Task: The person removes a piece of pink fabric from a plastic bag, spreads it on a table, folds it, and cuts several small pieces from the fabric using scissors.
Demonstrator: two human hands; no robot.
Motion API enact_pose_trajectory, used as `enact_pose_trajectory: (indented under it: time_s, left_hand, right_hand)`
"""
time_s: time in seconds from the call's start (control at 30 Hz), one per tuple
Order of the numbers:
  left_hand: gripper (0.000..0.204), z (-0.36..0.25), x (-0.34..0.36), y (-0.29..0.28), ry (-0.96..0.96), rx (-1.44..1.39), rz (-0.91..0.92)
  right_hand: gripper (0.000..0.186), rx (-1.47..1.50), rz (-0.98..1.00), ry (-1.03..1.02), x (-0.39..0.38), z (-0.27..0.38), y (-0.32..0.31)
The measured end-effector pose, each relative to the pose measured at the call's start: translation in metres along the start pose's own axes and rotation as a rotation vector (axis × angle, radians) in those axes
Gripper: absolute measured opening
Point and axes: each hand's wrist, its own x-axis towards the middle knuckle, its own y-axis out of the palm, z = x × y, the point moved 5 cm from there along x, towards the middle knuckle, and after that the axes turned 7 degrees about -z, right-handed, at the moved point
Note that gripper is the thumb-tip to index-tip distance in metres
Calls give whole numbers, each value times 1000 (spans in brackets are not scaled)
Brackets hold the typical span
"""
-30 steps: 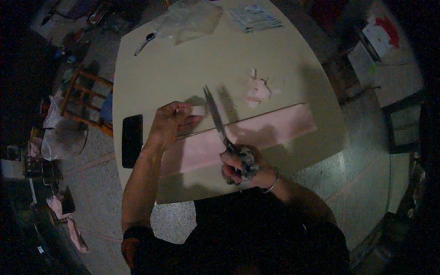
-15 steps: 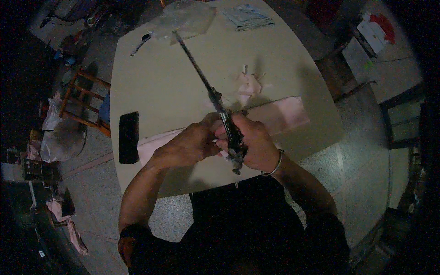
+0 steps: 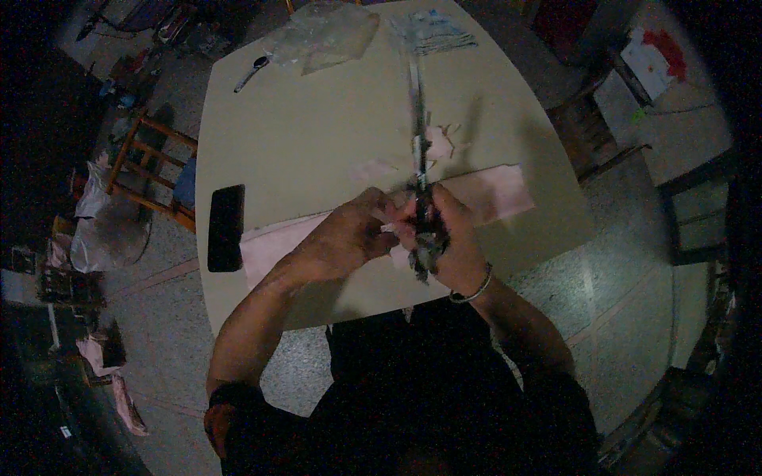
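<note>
My right hand (image 3: 454,246) is closed on a large pair of dark metal shears (image 3: 421,159), whose long blurred blades point away from me up the table. My left hand (image 3: 345,238) is closed on a small pale pink piece (image 3: 390,227) right beside the shears' handles, the two hands nearly touching. Under both lies a long pink strip of cloth (image 3: 496,186) across the cream table (image 3: 278,143), its middle hidden by my hands. Small pink scraps (image 3: 439,141) lie just beyond it, partly behind the blades.
A black phone (image 3: 225,228) lies at the left edge. At the far side are a clear plastic bag (image 3: 325,36), a small slim tool (image 3: 251,75) and folded bluish packets (image 3: 440,32). A wooden chair (image 3: 151,163) stands off the table's left.
My left hand came rightward and down to meet my right hand at the middle. The shears' blades swung up-left, then back rightward, and now point straight away from me.
</note>
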Motion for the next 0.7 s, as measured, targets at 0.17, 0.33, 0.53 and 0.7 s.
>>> enact_pose_trajectory:
  time_s: [0.17, 0.33, 0.53, 0.7]
  left_hand:
    - [8, 19, 1, 1, 34, -3, -20]
    - [8, 28, -5, 10, -11, -350, -116]
    - [6, 39, -10, -11, -54, -458, -195]
    - [2, 41, -13, -40, -75, -706, -195]
  right_hand:
    - [15, 639, -102, 394, -3, -23, 1]
    - [20, 1027, -148, 435, -5, -26, 0]
    - [33, 670, 117, 387, -15, -21, -14]
    - [44, 481, 424, 579, -66, -13, -33]
